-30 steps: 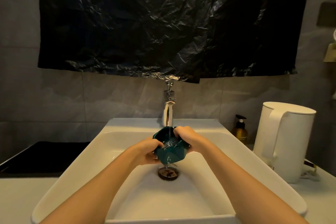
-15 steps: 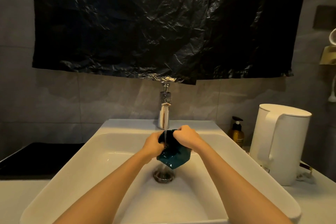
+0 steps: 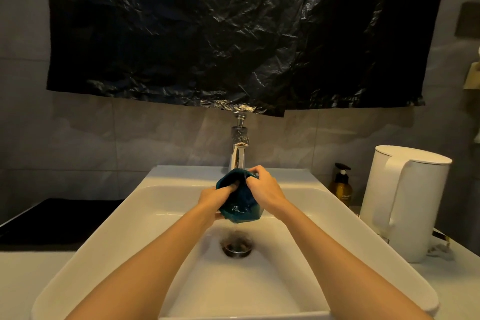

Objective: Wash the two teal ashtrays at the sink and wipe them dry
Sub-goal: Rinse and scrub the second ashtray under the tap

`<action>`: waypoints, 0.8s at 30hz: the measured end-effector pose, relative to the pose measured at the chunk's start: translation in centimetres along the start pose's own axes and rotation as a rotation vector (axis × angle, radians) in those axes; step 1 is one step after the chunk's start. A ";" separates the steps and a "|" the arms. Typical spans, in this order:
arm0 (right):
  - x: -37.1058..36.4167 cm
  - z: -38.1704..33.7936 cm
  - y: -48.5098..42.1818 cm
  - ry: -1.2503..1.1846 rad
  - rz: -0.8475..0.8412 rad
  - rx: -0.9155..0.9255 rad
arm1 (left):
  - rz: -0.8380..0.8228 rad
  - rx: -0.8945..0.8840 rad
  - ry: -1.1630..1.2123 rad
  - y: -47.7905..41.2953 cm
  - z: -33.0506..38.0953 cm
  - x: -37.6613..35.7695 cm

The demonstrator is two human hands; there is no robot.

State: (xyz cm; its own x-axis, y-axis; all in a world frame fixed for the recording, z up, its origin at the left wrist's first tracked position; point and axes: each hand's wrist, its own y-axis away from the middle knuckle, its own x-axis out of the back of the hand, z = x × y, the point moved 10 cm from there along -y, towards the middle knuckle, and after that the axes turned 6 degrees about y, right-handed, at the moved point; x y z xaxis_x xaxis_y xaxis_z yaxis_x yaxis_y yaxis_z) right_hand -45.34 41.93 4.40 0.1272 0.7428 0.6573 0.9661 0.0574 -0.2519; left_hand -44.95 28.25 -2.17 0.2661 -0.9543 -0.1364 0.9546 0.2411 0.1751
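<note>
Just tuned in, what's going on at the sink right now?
A person is washing one teal ashtray over the white sink, just below the chrome tap. The left hand grips its left side with fingers reaching into the bowl, and the right hand grips the upper right rim. Water falls from it toward the drain. No second ashtray is in view, and no wiping has begun.

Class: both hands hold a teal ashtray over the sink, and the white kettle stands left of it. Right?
No. The head view shows the white kettle right of the sink; left hand and right hand do hold the teal ashtray over it.
</note>
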 end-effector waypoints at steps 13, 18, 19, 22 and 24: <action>1.4 1.2 0.2 -0.260 0.146 -0.059 | -0.103 0.101 0.012 1.6 -1.7 -2.8; 0.5 0.6 0.3 -0.310 0.066 -0.040 | -0.022 0.021 0.020 0.9 -0.5 -0.9; 0.4 0.3 0.3 -0.290 0.074 -0.023 | -0.011 0.011 0.008 1.0 -0.2 -0.5; 1.6 -0.3 0.7 -0.177 0.178 0.024 | -0.080 -0.042 -0.187 1.4 0.7 -0.7; 2.9 -0.4 1.1 -0.102 0.261 0.055 | -0.149 -0.090 -0.345 2.0 1.4 -1.3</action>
State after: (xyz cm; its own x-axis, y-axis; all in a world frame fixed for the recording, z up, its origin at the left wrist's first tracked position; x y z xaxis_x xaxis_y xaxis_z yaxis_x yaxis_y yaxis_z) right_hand -43.78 43.89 6.33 0.3444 0.8001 0.4912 0.8896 -0.1108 -0.4432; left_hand -43.59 29.72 -0.31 0.0777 -0.9796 0.1851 0.9914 0.0956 0.0895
